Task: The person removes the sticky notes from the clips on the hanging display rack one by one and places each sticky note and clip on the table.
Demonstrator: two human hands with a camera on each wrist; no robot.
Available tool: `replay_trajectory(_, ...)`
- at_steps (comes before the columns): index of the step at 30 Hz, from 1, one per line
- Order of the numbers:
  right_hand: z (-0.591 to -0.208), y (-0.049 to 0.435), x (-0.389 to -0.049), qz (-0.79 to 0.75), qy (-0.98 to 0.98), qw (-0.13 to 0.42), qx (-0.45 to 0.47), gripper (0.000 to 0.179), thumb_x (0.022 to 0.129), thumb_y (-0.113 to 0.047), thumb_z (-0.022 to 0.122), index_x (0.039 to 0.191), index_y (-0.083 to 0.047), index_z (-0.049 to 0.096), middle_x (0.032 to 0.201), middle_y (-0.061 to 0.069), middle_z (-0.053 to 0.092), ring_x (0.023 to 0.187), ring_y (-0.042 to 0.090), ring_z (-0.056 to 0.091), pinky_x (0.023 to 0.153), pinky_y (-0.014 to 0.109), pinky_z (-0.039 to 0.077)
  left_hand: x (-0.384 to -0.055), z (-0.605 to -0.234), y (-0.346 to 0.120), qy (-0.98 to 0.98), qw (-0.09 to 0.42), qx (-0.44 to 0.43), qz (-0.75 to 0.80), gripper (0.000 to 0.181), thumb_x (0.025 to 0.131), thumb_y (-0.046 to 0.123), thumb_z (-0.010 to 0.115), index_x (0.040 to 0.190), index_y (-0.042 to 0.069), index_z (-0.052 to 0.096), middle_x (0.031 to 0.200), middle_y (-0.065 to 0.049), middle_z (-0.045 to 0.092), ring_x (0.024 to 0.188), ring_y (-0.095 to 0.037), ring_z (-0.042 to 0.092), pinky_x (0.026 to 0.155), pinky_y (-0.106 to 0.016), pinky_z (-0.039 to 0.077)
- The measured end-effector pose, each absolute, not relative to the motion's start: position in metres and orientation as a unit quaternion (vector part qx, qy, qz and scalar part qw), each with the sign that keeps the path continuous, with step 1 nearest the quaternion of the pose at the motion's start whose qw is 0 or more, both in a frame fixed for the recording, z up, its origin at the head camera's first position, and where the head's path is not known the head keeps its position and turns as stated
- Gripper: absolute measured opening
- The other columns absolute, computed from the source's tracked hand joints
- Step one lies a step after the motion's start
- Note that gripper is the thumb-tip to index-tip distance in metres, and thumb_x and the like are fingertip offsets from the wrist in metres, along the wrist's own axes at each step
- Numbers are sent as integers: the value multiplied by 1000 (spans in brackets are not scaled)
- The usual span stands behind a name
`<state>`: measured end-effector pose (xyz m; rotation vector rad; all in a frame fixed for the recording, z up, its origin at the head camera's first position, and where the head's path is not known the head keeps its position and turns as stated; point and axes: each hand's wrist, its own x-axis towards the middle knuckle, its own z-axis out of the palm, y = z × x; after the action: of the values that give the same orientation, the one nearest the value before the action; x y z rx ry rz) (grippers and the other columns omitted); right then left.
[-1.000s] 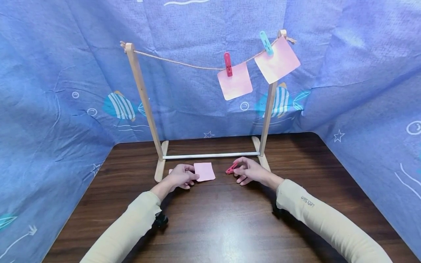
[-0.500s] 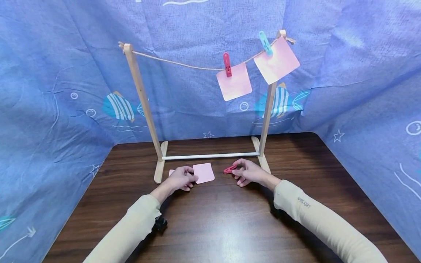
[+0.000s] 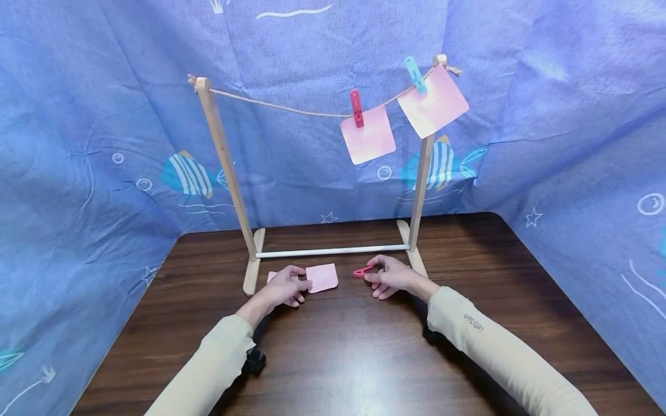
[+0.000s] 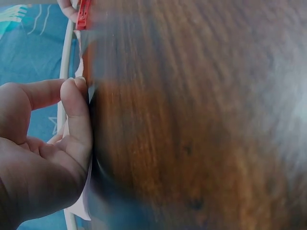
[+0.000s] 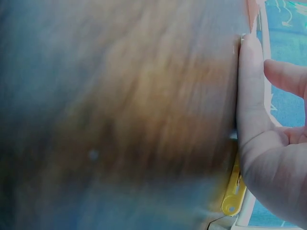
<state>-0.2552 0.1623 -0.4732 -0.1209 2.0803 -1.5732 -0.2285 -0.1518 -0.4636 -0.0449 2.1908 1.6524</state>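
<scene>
My left hand (image 3: 285,286) pinches a square pink paper (image 3: 322,277) at its left edge, thumb and index fingertip meeting on it in the left wrist view. Another pink paper (image 3: 272,276) lies on the table, mostly hidden behind that hand. To the right, my right hand (image 3: 391,276) holds a red clothespin (image 3: 362,271) between thumb and index finger, its free end pointing left toward the paper. The clothespin (image 4: 83,14) also shows at the top of the left wrist view. A yellow clothespin (image 5: 233,194) lies beneath my right hand in the right wrist view.
Behind my hands stands a wooden frame (image 3: 221,150) with a white crossbar (image 3: 333,251) low down. On its sagging rope (image 3: 276,106), a red clothespin (image 3: 356,108) and a blue clothespin (image 3: 415,74) each hold a pink paper. A blue curtain surrounds the brown table (image 3: 343,358).
My right hand has moved slightly left with the red clothespin, which now lies more level and nearer the paper. My left hand keeps its pinch on the paper. The head view has tilted up slightly.
</scene>
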Motion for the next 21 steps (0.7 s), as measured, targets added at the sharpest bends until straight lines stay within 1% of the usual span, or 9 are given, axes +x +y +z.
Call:
replay_trajectory(7,-469,162,-259,-587,766,258,-45,48,99,-13,67,137,-1,42,82,17,61,61,21,69,55,34,61,-230,-461,-151,792,182,-4,583,44,95,13,72,129,-2,48,94,-11,67,61,-16,56,49,-23,51)
replay_trajectory(12,-471,163,-256,-586,764,264,-44,47,100,-12,66,138,0,40,81,16,61,61,21,69,56,33,61,-227,-465,-150,789,190,-9,585,42,95,13,71,128,-2,49,95,-10,67,62,-17,57,50,-23,51)
replay_trajectory(21,-472,163,-254,-584,767,259,-54,47,100,-14,65,138,-1,40,81,17,61,58,21,69,54,35,61,-225,-465,-153,779,196,-3,595,39,96,13,70,127,-1,51,94,-9,67,63,-17,58,51,-23,53)
